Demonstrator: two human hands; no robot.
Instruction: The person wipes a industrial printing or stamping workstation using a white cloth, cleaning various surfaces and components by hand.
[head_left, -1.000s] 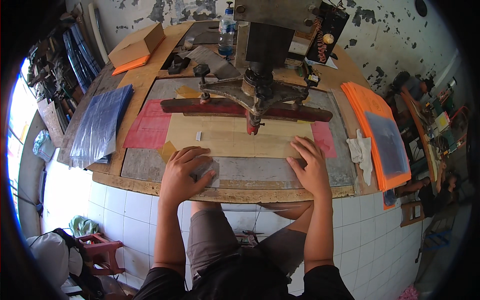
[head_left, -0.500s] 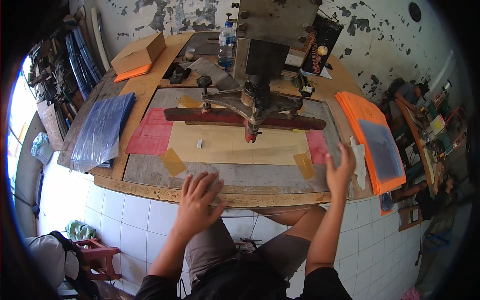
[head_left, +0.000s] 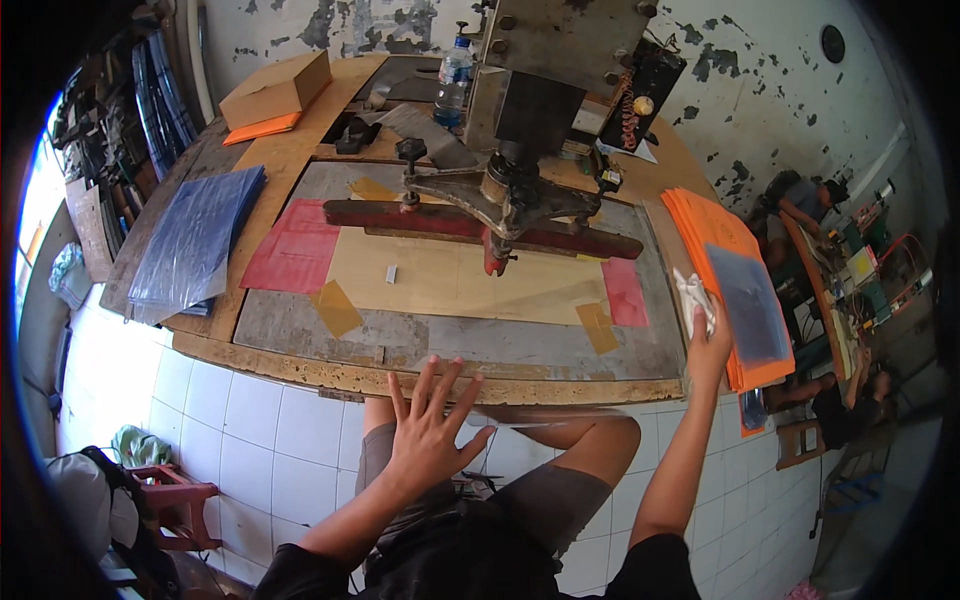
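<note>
My right hand (head_left: 710, 348) is closed on a crumpled white cloth (head_left: 690, 290) at the right side of the table, beside a stack of orange folders (head_left: 690, 225). My left hand (head_left: 437, 420) is empty, its fingers spread over the table's front edge. Ahead of both hands, a cream sheet (head_left: 450, 290) lies on the grey metal bed (head_left: 450, 345), with pieces of tan tape and red patches at its ends. A small pale piece (head_left: 392, 273) rests on the sheet. Above it hangs a press with a dark red crossbar (head_left: 570, 240).
Clear bluish plastic sleeves (head_left: 195, 245) are stacked at the left. A brown cardboard box (head_left: 275, 88) sits at the far left corner. Behind the press stands a water bottle (head_left: 453, 85). A dark red stool (head_left: 175, 505) is on the tiled floor. Other people work at the far right.
My right hand has moved right and taken hold of the white cloth, bunching it up. My left hand has shifted slightly right and back toward me, fingers spreading. The view has shifted a little.
</note>
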